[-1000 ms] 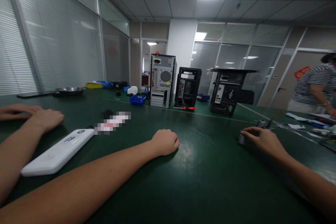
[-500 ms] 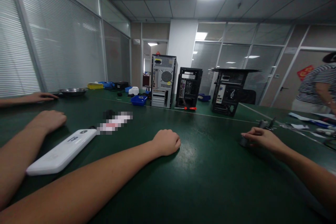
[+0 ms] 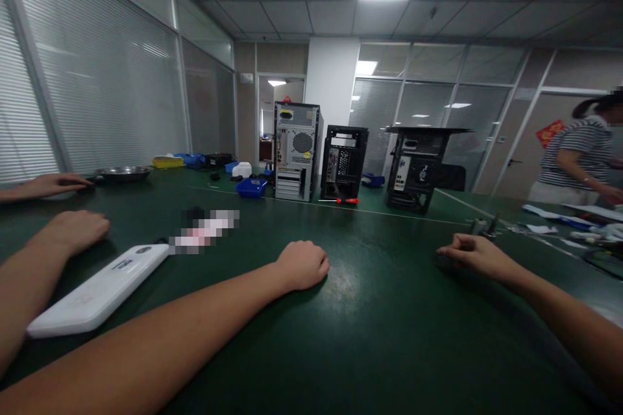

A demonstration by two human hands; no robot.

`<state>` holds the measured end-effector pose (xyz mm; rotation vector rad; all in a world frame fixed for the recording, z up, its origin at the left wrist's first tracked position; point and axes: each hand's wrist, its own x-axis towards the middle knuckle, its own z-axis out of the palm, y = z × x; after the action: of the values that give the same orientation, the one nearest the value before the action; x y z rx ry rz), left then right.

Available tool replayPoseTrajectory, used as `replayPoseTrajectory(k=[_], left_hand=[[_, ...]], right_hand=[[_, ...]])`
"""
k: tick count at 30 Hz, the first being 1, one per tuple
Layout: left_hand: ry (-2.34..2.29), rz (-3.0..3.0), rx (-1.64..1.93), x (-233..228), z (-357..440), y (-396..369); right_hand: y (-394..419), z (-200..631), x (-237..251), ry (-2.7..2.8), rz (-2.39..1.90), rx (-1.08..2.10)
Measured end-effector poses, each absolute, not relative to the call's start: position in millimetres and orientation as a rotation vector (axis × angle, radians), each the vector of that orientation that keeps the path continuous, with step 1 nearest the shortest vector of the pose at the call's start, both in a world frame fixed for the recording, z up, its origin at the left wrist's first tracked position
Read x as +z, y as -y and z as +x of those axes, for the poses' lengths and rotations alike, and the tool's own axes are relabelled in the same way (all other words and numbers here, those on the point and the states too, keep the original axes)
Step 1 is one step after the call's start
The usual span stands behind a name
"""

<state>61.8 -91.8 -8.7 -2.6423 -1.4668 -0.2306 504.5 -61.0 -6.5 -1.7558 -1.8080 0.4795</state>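
Observation:
My left hand (image 3: 302, 264) rests on the green table (image 3: 350, 343) as a loose fist, and nothing shows in it. To the right, my right hand (image 3: 472, 254) is low over the tabletop with thumb and fingers pinched together. Whatever the pinch holds, if anything, is lost in a dark patch under the fingertips. Just behind that hand stand small grey metal parts (image 3: 479, 227), partly covered by it. Left of my left forearm lies a white flat device (image 3: 100, 288) with dark lettering, joined to a blurred-out tag.
Three computer cases, a silver one (image 3: 296, 149) and two black ones (image 3: 344, 162) (image 3: 413, 172), stand across the table. A red screwdriver (image 3: 348, 201), a blue bin (image 3: 252, 188) and a metal dish (image 3: 124, 173) lie nearby. Other people's hands (image 3: 73, 232) rest at left; a person (image 3: 577, 155) stands at right.
The view has shifted slightly, moving everything a little left. The grey cylinder seen under my right fingers before no longer shows clearly. My left hand stays in its fist.

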Motion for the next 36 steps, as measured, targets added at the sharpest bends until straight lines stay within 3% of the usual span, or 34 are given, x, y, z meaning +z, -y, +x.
replayPoseTrajectory(k=[4,12,24,36], left_hand=[[1.463,-2.632,-0.227,-9,62,92],[1.452,-2.647,-0.227,-8,61,93],[1.44,-2.61,-0.236,-12,61,91],[1.436,-2.619,-0.241,-9,60,94]], right_hand=[[61,511,-5,1.852,-1.816,0.567],[62,508,-8,1.749,-1.977,0.046],[58,514,-22,1.769,-1.993,-0.34],[50,524,-23,1.934,-1.922,-0.343]])
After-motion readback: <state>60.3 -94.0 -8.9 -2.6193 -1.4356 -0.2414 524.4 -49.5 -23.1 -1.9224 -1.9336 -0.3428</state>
